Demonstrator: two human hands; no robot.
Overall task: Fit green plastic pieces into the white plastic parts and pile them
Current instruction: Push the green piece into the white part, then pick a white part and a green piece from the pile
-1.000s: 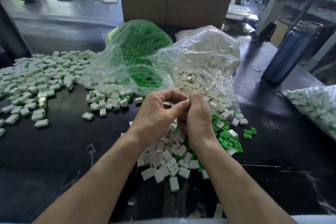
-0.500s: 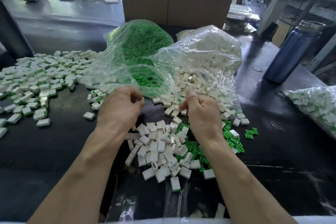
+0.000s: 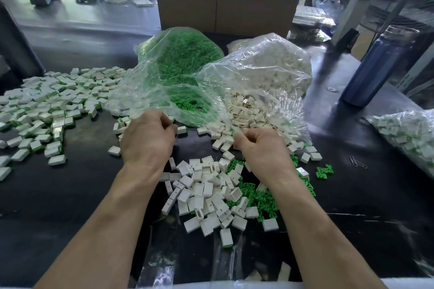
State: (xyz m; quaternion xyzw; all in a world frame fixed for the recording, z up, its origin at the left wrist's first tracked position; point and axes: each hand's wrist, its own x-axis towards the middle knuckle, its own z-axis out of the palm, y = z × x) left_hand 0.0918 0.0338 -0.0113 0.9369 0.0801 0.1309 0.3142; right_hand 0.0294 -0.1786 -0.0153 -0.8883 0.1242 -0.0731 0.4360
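**A:** From the head camera, where do we have our hands?

**B:** Our left hand (image 3: 148,138) hangs over the black table (image 3: 70,195) with its fingers curled under, just in front of the bag of green pieces (image 3: 180,58). We cannot tell whether it holds anything; the fingertips are hidden. A few fitted parts (image 3: 182,129) lie right beside its knuckles.

**A:** And the right hand?

**B:** Our right hand (image 3: 260,148) is curled too, at the mouth of the bag of white parts (image 3: 265,73). A speck of green (image 3: 233,134) shows at the thumb and forefinger, so we seem to be pinching a green piece, though it is too small to be sure.

**A:** Where is the work itself?

**B:** Between our forearms lies a loose heap of white parts (image 3: 204,192), with loose green pieces (image 3: 263,197) touching its right side and running under our right wrist. A small clump of green (image 3: 324,171) sits apart, further right.

**A:** The finished ones?

**B:** A wide spread of fitted parts (image 3: 47,105) covers the left of the table, well apart from our hands. Another clear bag of fitted parts (image 3: 408,134) lies at the right edge.

**A:** Anything else?

**B:** A blue bottle (image 3: 375,65) stands behind on the right, a cardboard box (image 3: 225,4) behind the bags, and paper clips (image 3: 358,162) lie near the right bag.
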